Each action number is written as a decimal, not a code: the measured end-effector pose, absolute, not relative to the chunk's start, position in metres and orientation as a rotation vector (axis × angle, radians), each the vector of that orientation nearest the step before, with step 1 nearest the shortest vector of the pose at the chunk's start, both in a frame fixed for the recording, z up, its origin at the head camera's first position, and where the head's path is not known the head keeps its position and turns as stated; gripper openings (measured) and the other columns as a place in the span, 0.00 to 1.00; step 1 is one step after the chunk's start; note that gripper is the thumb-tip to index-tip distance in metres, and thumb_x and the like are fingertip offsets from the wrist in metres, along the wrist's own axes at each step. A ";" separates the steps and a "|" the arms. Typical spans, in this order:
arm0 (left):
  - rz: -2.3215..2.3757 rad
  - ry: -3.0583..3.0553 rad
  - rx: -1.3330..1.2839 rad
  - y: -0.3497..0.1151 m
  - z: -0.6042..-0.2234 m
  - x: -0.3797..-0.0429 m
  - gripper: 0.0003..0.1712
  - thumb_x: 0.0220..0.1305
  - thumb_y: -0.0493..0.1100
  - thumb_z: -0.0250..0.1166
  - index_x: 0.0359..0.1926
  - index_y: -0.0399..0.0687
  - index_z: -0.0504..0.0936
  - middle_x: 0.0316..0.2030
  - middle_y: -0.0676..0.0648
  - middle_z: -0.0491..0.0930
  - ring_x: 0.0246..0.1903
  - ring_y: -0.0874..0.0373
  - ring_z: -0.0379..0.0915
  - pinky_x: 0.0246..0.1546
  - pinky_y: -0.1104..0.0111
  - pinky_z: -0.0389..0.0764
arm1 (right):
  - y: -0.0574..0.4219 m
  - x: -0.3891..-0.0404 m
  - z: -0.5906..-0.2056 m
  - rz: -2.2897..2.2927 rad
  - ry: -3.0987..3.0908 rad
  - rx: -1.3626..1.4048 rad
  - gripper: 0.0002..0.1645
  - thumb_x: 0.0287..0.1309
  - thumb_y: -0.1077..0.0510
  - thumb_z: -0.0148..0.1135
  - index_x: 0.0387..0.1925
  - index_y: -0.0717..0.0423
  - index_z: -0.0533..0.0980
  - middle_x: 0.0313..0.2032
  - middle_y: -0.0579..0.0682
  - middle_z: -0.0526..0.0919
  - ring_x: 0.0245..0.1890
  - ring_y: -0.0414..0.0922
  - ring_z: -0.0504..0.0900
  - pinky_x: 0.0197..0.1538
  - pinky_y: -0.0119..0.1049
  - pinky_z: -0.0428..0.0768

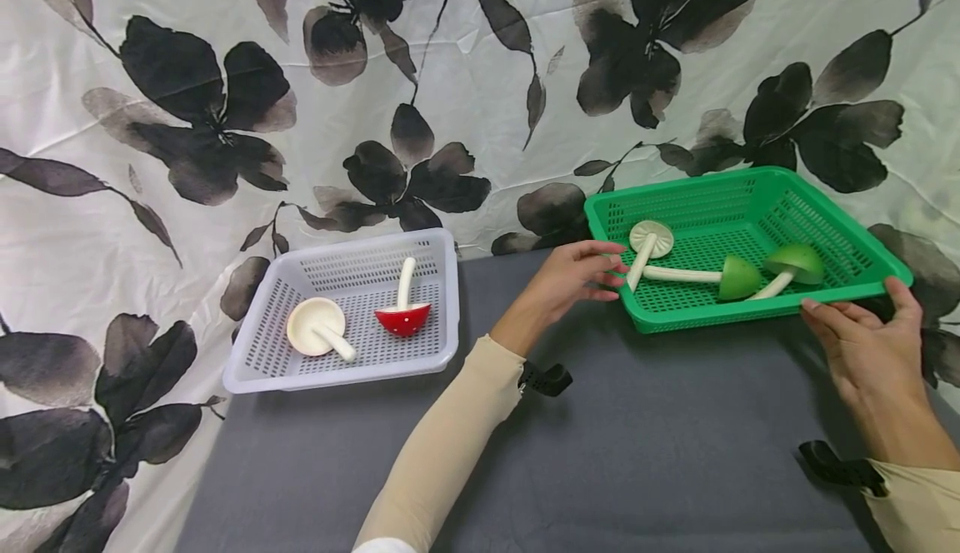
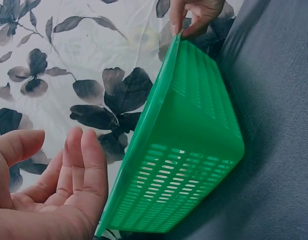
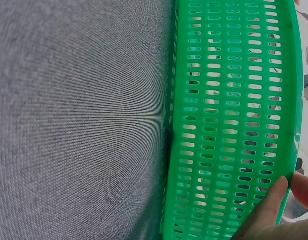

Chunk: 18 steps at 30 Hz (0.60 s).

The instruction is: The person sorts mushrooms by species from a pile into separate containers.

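Observation:
A green perforated basket (image 1: 720,317) stands at the right of the grey table. My right hand (image 1: 873,341) pinches its rim near the front right corner, thumb and fingers on either side, as the right wrist view also shows. By the basket's left end is my left hand (image 1: 573,278); in the left wrist view its fingers (image 2: 89,165) are loosely bent and hold nothing. Inside the basket lie two toy mushrooms with green caps, one (image 1: 738,276) on its side and the other (image 1: 802,263) cap up, plus a pale-gilled mushroom (image 1: 651,241) leaning on the left wall.
To the left, a white perforated basket (image 1: 345,378) holds a cream toy mushroom (image 1: 307,332) and a red-capped, white-dotted one (image 1: 403,320), stem up. Behind both baskets hangs a white cloth (image 1: 517,170) with dark flowers. Grey cloth (image 1: 637,453) covers the table.

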<state>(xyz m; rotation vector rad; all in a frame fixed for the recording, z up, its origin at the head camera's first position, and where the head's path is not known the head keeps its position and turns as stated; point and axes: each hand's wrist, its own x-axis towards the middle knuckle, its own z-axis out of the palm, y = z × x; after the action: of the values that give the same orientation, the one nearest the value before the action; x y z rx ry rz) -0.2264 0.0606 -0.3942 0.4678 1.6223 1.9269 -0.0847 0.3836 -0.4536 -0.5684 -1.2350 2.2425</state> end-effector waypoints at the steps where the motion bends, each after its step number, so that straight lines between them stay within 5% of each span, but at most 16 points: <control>1: 1.929 1.618 0.470 0.059 -0.395 -0.226 0.13 0.73 0.38 0.63 0.55 0.48 0.84 0.46 0.40 0.85 0.39 0.50 0.84 0.43 0.60 0.88 | 0.383 -0.085 -0.454 2.240 -1.234 -0.572 0.69 0.53 0.77 0.68 0.78 0.26 0.41 0.33 0.49 0.78 0.31 0.40 0.83 0.39 0.28 0.87; 6: 1.944 1.612 0.487 0.048 -0.397 -0.222 0.15 0.73 0.38 0.62 0.58 0.44 0.83 0.42 0.45 0.85 0.42 0.45 0.84 0.43 0.60 0.88 | 0.383 -0.086 -0.454 2.232 -1.247 -0.577 0.69 0.53 0.77 0.68 0.78 0.26 0.41 0.34 0.49 0.78 0.32 0.40 0.83 0.39 0.27 0.87; 11: 1.960 1.602 0.481 0.038 -0.399 -0.217 0.20 0.73 0.37 0.61 0.63 0.36 0.78 0.41 0.46 0.85 0.37 0.55 0.83 0.42 0.61 0.89 | 0.382 -0.086 -0.455 2.227 -1.252 -0.582 0.69 0.54 0.77 0.67 0.78 0.26 0.41 0.35 0.49 0.77 0.32 0.40 0.84 0.39 0.27 0.86; 18: 1.981 1.598 0.442 0.023 -0.403 -0.209 0.16 0.73 0.38 0.61 0.59 0.42 0.82 0.42 0.46 0.85 0.42 0.48 0.81 0.42 0.62 0.88 | 0.383 -0.086 -0.456 2.235 -1.237 -0.585 0.69 0.54 0.77 0.68 0.78 0.26 0.41 0.35 0.49 0.76 0.31 0.40 0.83 0.39 0.27 0.86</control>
<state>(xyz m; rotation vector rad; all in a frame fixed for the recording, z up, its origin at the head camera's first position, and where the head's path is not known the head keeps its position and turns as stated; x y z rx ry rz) -0.2088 0.0229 -0.4028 0.4418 1.5978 1.9811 -0.0857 0.3828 -0.4561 -0.5853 -1.2367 2.2347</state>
